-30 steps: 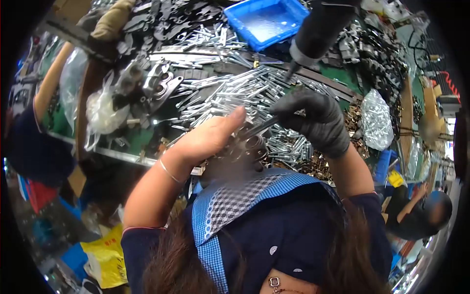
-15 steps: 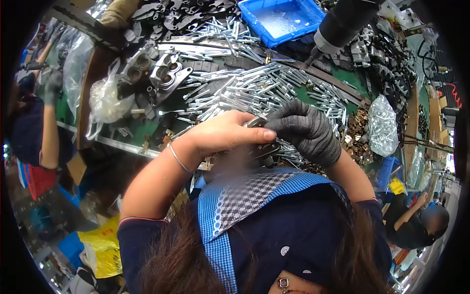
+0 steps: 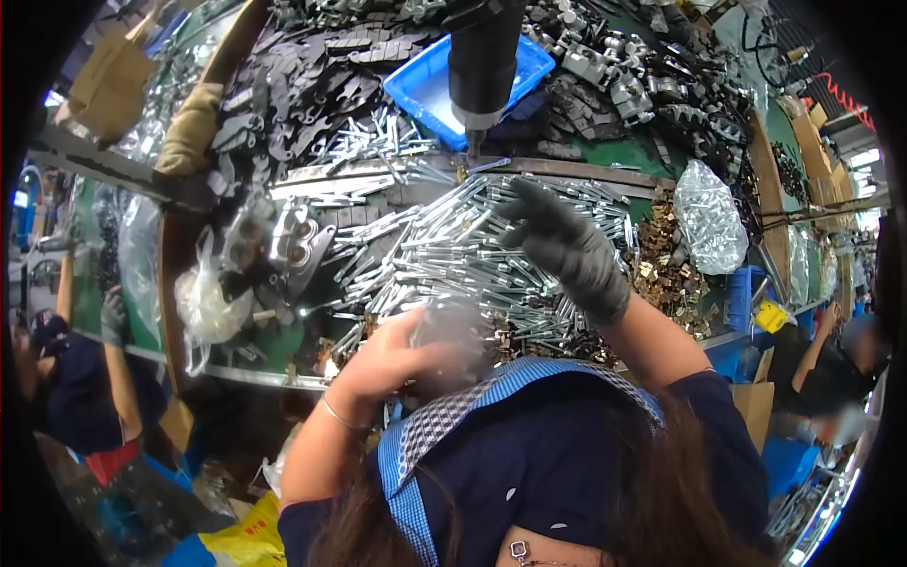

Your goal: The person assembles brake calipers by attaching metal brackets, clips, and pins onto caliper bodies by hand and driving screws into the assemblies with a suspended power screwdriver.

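Observation:
My bare left hand, with a bracelet on the wrist, is close to my apron at the table's front edge. Its fingers are closed around a grey metal part, too blurred for its kind to be told. In a dark grey glove, my right hand reaches over the heap of silver metal pins. Its fingers are stretched out and partly apart, with nothing visible in them. Beyond the pins, a black power driver hangs point down, above a curved metal strip.
Brake calipers stand at left beside a clear plastic bag. A blue tray lies behind the driver, among dark brake pads. Small brass-coloured clips and a bagged bundle sit at right. Other people work on both sides.
My hands have separated. The right has let go of the metal part and moved up over the pins, fingers opening; the left keeps the part, lower down. The camera view has shifted.

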The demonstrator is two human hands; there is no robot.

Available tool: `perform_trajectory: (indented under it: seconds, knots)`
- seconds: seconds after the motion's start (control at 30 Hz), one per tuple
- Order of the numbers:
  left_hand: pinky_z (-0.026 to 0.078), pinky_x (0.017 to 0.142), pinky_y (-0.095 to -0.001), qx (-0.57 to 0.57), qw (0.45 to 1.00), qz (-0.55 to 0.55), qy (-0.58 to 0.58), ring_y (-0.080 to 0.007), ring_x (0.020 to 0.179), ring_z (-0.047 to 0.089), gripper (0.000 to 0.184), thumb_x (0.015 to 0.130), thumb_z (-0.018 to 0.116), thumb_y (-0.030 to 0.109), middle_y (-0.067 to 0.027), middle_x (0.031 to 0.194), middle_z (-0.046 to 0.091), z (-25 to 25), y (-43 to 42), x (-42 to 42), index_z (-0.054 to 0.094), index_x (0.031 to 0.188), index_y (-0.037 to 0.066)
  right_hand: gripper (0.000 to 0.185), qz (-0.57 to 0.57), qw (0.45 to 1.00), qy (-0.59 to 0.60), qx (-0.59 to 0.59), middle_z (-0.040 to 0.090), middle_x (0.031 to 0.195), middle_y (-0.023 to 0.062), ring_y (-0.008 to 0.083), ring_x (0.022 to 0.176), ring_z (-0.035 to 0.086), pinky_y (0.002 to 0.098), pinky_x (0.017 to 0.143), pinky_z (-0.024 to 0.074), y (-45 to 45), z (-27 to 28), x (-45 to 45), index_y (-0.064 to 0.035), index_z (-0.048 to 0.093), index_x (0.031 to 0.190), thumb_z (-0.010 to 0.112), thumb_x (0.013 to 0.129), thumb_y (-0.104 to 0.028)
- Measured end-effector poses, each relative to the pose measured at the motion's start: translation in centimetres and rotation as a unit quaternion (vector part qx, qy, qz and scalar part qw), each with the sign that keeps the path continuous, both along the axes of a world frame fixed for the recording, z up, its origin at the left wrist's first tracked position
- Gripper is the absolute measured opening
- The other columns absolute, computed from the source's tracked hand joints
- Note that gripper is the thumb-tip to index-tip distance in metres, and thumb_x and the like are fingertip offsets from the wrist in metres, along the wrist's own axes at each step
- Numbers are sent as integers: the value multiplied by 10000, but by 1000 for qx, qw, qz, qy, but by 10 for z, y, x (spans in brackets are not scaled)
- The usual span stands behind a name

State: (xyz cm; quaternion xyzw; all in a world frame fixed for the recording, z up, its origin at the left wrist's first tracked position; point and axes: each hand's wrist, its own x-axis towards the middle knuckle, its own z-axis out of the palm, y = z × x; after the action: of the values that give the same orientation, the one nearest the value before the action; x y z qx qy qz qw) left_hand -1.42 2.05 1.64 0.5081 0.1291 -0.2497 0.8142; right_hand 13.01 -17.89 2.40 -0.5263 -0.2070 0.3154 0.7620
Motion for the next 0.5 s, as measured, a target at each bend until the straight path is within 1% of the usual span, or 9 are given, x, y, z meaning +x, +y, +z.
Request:
perform_trajectory:
  seconds: [0.03, 0.07, 0.1, 0.13, 0.17, 0.27, 0.3, 0.37, 0.5]
  knots:
    - [481, 790, -273, 16, 999, 6, -30, -143, 869, 606, 413, 811, 634, 129, -88, 1010, 633, -6, 2, -4, 525, 1179, -23, 513, -36, 998, -16, -38, 574, 1152, 28, 137, 988, 551, 296, 879, 437, -2, 9, 5, -109, 472, 1313, 652, 837, -175]
    - [481, 790, -273, 16, 999, 4, -35, -143, 869, 606, 413, 811, 634, 129, -88, 1010, 633, -5, 3, -9, 525, 1179, -23, 429, -62, 993, -80, -68, 601, 1097, 69, 158, 941, 583, 288, 851, 457, -2, -2, 13, -107, 545, 1240, 650, 830, -175]
    - [481, 787, -273, 1, 999, 42, -8, -146, 865, 607, 420, 813, 629, 139, -87, 1007, 635, -4, 4, -14, 519, 1185, -23, 376, -55, 934, -267, -232, 613, 1055, 90, 182, 911, 596, 291, 831, 469, -3, -1, 24, -111, 582, 1188, 648, 824, -180]
    - [481, 784, -274, -15, 997, 79, 17, -149, 860, 608, 428, 815, 625, 149, -86, 1003, 637, -4, 4, -17, 513, 1191, -23, 325, -48, 812, -436, -384, 626, 1014, 111, 207, 882, 610, 295, 812, 482, -3, 1, 36, -115, 619, 1135, 646, 819, -186]
    - [464, 800, -270, -29, 996, 87, 6, -137, 887, 589, 441, 809, 627, 154, -76, 1015, 626, -5, 4, -19, 506, 1197, -18, 233, -100, 758, -454, -457, 634, 971, 132, 249, 876, 616, 323, 801, 496, 2, 1, 40, -119, 664, 1018, 643, 812, -227]
    - [442, 829, -270, 26, 995, 90, -18, -126, 930, 560, 457, 804, 635, 167, -66, 1041, 607, -9, 4, -28, 500, 1203, -10, 239, -66, 669, -558, -486, 630, 1024, 104, 250, 904, 616, 343, 820, 492, 13, -23, 87, -141, 666, 995, 621, 827, -306]
    - [425, 856, -274, 24, 995, 93, -23, -122, 958, 537, 459, 801, 636, 170, -57, 1062, 589, -3, 2, -29, 499, 1201, -8, 239, -65, 668, -561, -485, 630, 1024, 104, 250, 904, 616, 343, 820, 492, 18, -27, 93, -141, 666, 995, 621, 827, -306]
    - [423, 861, -277, 44, 993, 97, -50, -124, 955, 539, 459, 798, 636, 160, -57, 1063, 590, -7, 2, -29, 498, 1202, -8, 263, 28, 545, -625, -559, 608, 1019, 156, 278, 982, 606, 389, 807, 511, 39, -32, 98, -93, 640, 1053, 588, 802, -151]
    - [422, 872, -278, 46, 989, 123, -69, -129, 954, 544, 450, 783, 642, 122, -60, 1062, 591, -10, -2, -34, 502, 1189, -11, 260, 101, 476, -579, -654, 624, 986, 150, 279, 948, 612, 394, 787, 508, 69, -56, 114, -91, 628, 1051, 558, 810, -163]
